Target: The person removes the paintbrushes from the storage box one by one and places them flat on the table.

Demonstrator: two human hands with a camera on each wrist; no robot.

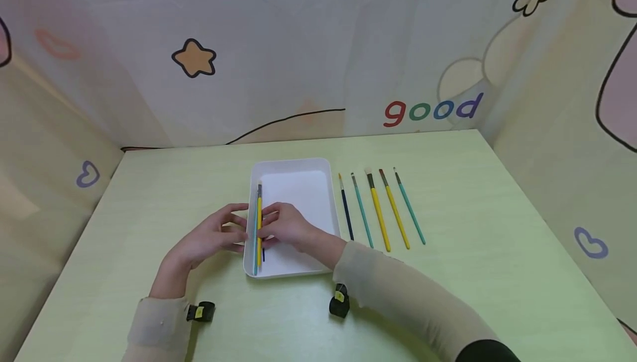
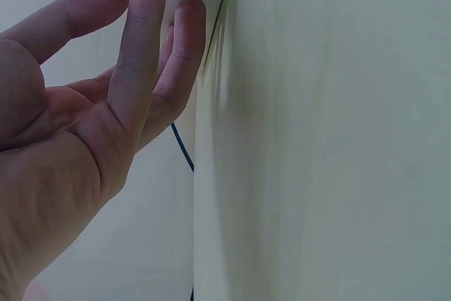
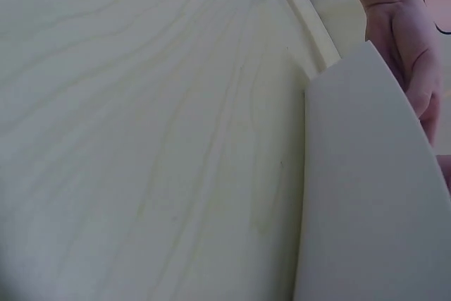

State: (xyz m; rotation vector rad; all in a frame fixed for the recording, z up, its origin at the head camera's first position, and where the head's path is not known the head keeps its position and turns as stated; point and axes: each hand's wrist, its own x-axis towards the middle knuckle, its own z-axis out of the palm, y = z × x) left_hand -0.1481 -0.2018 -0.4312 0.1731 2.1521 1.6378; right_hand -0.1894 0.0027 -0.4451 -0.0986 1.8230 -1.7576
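A white tray lies on the table. Along its left wall lie a teal paintbrush, a yellow paintbrush and a dark, thin paintbrush, partly hidden by the right hand. My right hand reaches into the tray from the right, its spread fingers at the brushes and pointing left. Outside the left wall, my left hand holds its loosely bent fingers against the tray; the left wrist view shows fingertips on the tray's white side. The right wrist view shows mostly the tray's outer wall.
Right of the tray, several paintbrushes lie side by side: a dark blue one, a teal one, yellow ones and another teal one. A printed cloth wall stands behind the table.
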